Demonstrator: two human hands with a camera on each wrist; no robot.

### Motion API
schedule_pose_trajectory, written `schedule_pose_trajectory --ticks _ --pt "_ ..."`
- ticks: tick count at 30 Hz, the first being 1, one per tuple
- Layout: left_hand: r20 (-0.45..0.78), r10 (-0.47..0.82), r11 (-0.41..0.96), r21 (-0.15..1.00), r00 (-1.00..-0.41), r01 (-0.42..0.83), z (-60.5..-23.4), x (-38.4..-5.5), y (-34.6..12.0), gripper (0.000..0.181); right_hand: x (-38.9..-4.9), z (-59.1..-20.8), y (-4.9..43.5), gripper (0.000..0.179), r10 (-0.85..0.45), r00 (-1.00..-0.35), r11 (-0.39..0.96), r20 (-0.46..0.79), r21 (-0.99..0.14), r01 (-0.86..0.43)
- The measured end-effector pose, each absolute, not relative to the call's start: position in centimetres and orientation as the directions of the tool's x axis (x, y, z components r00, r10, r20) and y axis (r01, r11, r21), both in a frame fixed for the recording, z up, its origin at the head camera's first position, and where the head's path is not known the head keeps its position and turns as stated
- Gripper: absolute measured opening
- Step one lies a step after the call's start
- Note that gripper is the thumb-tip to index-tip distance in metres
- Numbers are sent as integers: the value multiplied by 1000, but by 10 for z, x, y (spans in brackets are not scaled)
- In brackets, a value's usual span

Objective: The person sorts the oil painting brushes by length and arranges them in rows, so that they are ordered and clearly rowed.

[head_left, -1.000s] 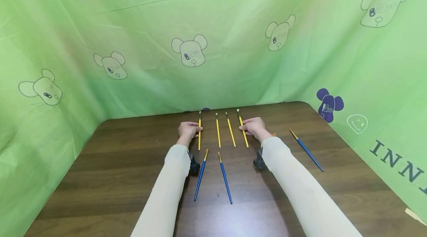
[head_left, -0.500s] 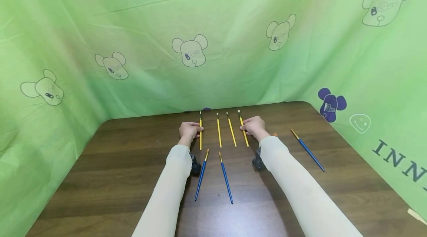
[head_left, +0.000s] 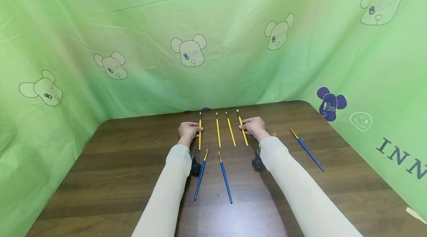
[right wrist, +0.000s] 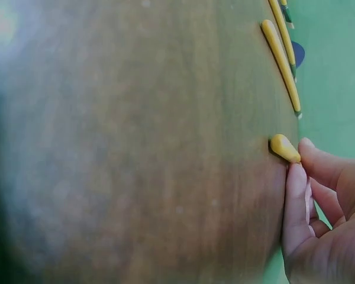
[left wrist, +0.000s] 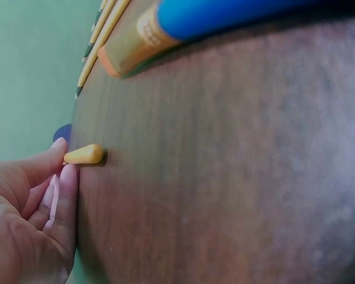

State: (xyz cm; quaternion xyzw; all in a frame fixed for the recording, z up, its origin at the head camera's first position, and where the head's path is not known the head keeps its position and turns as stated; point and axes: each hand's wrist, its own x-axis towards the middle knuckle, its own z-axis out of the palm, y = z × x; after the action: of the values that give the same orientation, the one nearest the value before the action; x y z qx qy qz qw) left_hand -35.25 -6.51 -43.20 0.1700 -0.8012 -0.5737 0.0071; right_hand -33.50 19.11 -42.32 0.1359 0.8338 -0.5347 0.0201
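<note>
Several yellow paintbrushes lie in a row near the table's far edge, bristles pointing away. My left hand pinches the leftmost yellow paintbrush between thumb and finger; its rounded handle end pokes out toward me in the left wrist view. At the row's right end, my right hand pinches another yellow paintbrush, whose handle end shows in the right wrist view. Between the hands lie two more, a yellow paintbrush and a slightly slanted yellow paintbrush.
Closer to me lie a blue paintbrush by the left forearm and a second blue paintbrush beside it. Another blue paintbrush lies at the right. An orange-brown tip peeks out behind the right sleeve. A green curtain surrounds the brown table.
</note>
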Motion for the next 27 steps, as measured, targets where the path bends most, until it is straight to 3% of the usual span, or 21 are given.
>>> schedule_pose_trajectory --ticks 27 --pt "-167 -278 293 923 -946 -250 -431 -351 -64 20 -340 -430 193 38 214 -959 365 -185 -896 255"
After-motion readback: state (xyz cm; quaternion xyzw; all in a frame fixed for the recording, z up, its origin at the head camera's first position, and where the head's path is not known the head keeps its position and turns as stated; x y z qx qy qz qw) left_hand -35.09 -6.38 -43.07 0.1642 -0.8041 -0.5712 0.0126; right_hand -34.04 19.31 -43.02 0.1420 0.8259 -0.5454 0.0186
